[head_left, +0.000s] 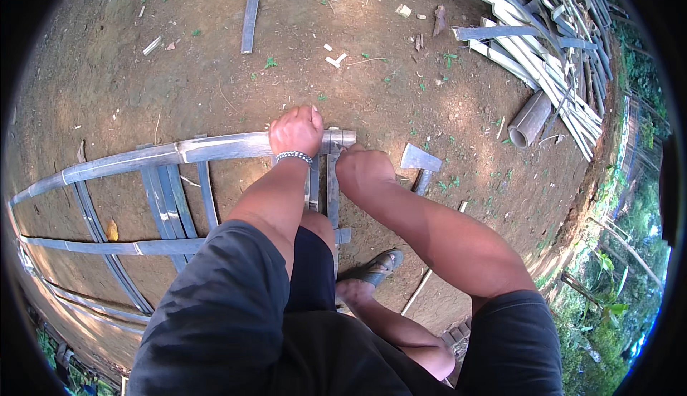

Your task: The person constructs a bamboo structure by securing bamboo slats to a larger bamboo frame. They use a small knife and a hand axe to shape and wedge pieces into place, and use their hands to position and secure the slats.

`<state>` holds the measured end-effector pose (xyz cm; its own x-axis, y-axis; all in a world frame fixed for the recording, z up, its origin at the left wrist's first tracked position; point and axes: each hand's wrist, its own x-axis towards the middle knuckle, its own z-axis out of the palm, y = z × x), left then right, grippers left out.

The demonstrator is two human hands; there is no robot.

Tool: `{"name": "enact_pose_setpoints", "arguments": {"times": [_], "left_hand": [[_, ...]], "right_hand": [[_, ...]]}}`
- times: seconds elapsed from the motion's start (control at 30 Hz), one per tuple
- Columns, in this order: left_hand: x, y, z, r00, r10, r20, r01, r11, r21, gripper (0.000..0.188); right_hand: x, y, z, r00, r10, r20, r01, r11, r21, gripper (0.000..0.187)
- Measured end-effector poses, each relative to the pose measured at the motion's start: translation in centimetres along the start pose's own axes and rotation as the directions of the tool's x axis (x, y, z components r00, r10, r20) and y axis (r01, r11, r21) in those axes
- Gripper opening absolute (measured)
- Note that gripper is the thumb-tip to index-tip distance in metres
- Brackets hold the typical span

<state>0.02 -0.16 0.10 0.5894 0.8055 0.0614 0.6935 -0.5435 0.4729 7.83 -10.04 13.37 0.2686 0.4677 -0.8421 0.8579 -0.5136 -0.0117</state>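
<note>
Left hand [295, 131]: fingers closed over the bamboo pole [236, 144], near its right end. Right hand [365, 170]: fingers curled in at that end — whether they grip anything cannot be told. The pole forms the far edge of a slatted lattice [136, 246]. Right of the hands lies a hatchet [421, 158]. Farther off, a hollow bamboo tube [533, 115] — mouth open, interior shadowed — lies by piled strips [509, 17].
</note>
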Motion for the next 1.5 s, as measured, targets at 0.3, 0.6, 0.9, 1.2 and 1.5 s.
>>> {"name": "enact_pose_setpoints", "arguments": {"times": [0.3,0.6,0.9,1.2,1.5], "left_hand": [[0.4,0.1,-0.5,0.998,-0.018,0.067,0.018,1.0,0.013,0.026],[-0.2,-0.1,0.1,1.0,0.011,0.021,-0.012,0.999,0.051,0.025],[-0.4,0.3,0.4,1.0,0.009,0.03,-0.011,0.999,0.045,0.032],[-0.7,0.3,0.1,0.999,0.024,-0.022,-0.023,0.999,0.036,0.035],[-2.2,-1.7,0.0,0.991,0.126,-0.038,-0.132,0.952,-0.278,0.042]], "right_hand": [[1.1,0.7,1.5,0.963,0.204,0.175,-0.24,0.355,0.904,0.031],[-1.2,0.9,3.2,0.972,0.223,-0.074,-0.135,0.785,0.604,0.042],[-5.3,5.7,17.9,0.854,0.506,0.121,-0.064,-0.128,0.99,0.041],[-4.8,4.6,19.7,0.604,0.678,-0.419,-0.18,0.628,0.757,0.054],[1.5,0.0,12.9,0.495,0.468,-0.732,0.373,0.647,0.665,0.038]]}}
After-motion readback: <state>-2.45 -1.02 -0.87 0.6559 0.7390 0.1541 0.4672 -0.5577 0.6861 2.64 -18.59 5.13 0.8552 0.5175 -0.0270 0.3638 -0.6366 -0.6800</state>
